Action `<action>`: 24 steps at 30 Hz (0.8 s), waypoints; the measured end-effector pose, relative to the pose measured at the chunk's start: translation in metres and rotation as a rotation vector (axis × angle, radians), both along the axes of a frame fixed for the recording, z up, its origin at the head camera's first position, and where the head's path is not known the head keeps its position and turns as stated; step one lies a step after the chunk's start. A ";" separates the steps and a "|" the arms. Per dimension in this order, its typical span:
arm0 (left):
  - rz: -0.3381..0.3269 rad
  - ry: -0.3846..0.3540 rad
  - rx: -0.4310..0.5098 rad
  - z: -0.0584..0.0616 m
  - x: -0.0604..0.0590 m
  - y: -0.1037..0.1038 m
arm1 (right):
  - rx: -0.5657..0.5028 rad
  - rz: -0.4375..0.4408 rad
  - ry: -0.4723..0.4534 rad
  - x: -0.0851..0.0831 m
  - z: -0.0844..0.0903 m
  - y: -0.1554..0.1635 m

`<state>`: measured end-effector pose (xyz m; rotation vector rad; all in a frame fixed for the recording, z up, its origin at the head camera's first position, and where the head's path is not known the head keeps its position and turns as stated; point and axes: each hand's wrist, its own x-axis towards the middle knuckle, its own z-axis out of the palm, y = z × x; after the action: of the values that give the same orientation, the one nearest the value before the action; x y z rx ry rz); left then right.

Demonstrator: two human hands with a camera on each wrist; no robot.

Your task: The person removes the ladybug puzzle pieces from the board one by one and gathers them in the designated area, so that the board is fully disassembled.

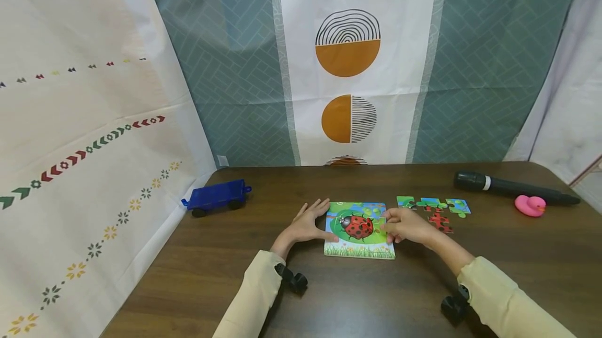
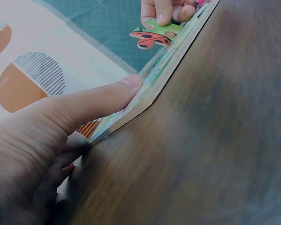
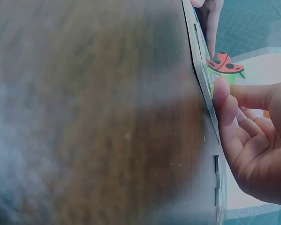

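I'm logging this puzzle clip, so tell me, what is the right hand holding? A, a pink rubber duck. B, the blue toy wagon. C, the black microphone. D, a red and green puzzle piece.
D: the right hand pinches a red and green puzzle piece at the edge of the ladybug puzzle board.

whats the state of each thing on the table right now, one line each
ladybug puzzle board: flat on the table, partly filled
puzzle piece: pinched, lifted over the board
loose pieces: lying flat, right of the board
left hand: fingers straight, steadying the board's left edge
right hand: pinching the puzzle piece
blue toy wagon: on its wheels, untouched
pink duck: upright
black cylinder: lying on its side
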<state>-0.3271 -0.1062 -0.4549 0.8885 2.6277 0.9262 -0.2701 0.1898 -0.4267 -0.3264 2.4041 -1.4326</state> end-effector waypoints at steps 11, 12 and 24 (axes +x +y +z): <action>-0.002 0.005 0.003 0.001 0.000 0.000 | 0.017 0.042 0.049 0.000 -0.001 0.001; -0.003 0.005 0.003 0.001 0.000 0.000 | 0.020 0.040 0.047 0.000 -0.001 0.001; 0.000 0.009 -0.002 0.000 -0.001 0.000 | 0.014 0.019 0.005 -0.001 0.004 0.002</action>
<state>-0.3286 -0.1065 -0.4546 0.8942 2.6353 0.9210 -0.2707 0.1914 -0.4230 -0.3486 2.4071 -1.4083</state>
